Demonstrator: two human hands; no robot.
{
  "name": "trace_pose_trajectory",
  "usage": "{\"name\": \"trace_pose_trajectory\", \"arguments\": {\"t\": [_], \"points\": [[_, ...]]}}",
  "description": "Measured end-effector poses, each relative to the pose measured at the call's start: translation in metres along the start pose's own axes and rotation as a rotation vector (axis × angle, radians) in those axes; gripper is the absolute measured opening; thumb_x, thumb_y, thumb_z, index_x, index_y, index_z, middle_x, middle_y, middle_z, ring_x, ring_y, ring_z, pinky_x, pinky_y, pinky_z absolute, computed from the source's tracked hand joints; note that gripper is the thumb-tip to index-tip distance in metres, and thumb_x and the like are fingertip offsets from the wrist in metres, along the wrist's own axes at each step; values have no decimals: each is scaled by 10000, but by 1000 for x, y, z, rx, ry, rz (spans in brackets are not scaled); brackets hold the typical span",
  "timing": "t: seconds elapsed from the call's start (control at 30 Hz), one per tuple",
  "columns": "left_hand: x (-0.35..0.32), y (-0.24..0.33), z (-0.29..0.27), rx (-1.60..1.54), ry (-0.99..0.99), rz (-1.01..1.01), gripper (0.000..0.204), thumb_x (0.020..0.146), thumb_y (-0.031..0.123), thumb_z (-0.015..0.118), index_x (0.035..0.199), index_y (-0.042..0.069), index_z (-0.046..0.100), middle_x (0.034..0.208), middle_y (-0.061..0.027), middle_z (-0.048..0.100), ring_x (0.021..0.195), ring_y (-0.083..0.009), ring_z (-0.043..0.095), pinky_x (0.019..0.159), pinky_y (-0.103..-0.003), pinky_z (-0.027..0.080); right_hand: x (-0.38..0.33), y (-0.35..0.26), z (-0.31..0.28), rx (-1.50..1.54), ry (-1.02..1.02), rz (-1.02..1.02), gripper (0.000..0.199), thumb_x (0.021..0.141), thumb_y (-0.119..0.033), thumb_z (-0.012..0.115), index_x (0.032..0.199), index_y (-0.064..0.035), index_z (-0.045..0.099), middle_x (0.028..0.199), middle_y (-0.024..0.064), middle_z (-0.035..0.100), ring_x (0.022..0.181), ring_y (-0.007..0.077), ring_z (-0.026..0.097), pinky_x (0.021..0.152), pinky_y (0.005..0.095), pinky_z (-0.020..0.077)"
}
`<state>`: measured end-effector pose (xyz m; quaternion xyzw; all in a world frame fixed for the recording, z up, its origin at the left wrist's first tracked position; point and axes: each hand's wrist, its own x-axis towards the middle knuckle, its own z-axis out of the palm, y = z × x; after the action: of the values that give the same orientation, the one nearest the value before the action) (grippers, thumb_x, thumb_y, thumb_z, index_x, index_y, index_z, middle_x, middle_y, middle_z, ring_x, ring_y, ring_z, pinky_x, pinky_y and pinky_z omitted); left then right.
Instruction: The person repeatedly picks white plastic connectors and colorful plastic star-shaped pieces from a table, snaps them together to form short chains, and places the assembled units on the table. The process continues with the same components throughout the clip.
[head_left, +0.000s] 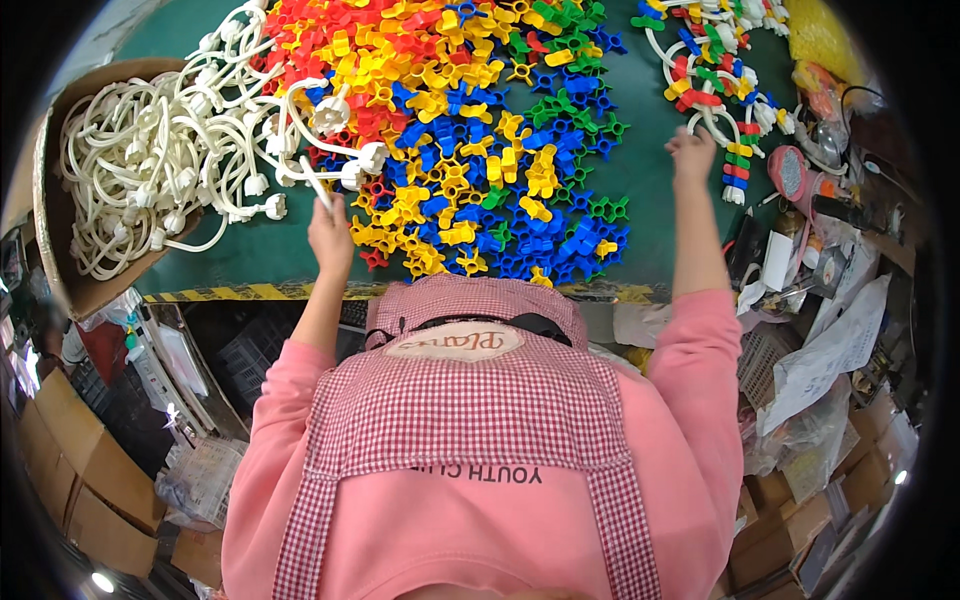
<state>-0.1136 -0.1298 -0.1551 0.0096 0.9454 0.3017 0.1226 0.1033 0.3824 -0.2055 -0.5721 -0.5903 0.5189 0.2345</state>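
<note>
My left hand (331,238) is closed round the end of a white flexible tube (314,183), beside white knobbed connectors (368,160). Just right of it spreads a heap of small plastic pieces (455,150) with short arms, in red, yellow, blue and green. At the right, my right hand (691,156) is raised over the green table with its fingers loosely apart and nothing visible in them. Close to its fingertips lie white tubes threaded with coloured pieces (738,150), strung in a row of green, yellow, red and blue.
A cardboard box (52,215) at the left overflows with white tubes (130,165). The green table (645,210) has a yellow-black striped front edge (240,293). Tools, bags and a pink round-headed thing (788,172) crowd the right side. Boxes (95,450) stand low at left.
</note>
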Motion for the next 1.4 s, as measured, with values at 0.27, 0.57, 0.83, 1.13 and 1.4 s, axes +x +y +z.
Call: {"name": "trace_pose_trajectory", "arguments": {"t": [0.27,0.57,0.83,1.13,1.4], "points": [[-20,71,-60,187,34,650,181,856,183,621,992,67,594,715,-114,586,611,-272,551,553,-354,428,-59,-25,78,-755,-136,-555,337,719,-74,643,1054,-71,611,1081,85,557,922,240,580,792,354,471],[-1,89,-139,-128,358,410,138,872,49,605,985,-11,656,792,-25,652,682,-32,534,604,-177,432,-45,-40,82,-1008,-284,-693,372,698,-40,642,1062,-106,607,1084,50,550,999,273,538,851,369,472],[-4,109,-112,-781,-250,209,305,942,178,470,1156,-37,503,866,-171,647,726,-197,641,624,-248,510,-44,-43,82,-1143,-354,-668,333,713,-74,618,1045,-67,595,1074,107,569,948,308,569,819,389,477],[-15,145,-61,-793,-457,75,289,930,131,517,1166,-29,562,911,-9,585,786,-46,476,694,-187,399,-79,-69,190,-929,-415,-971,292,671,-120,661,956,-57,639,1001,77,583,968,285,551,838,381,471],[-8,134,-65,-812,-308,-10,246,912,160,568,1071,-18,627,690,77,492,577,2,333,520,-173,251,-71,-73,194,-1108,-296,-1130,216,678,-70,639,894,-70,655,1199,68,520,1103,247,479,831,377,458]]}}
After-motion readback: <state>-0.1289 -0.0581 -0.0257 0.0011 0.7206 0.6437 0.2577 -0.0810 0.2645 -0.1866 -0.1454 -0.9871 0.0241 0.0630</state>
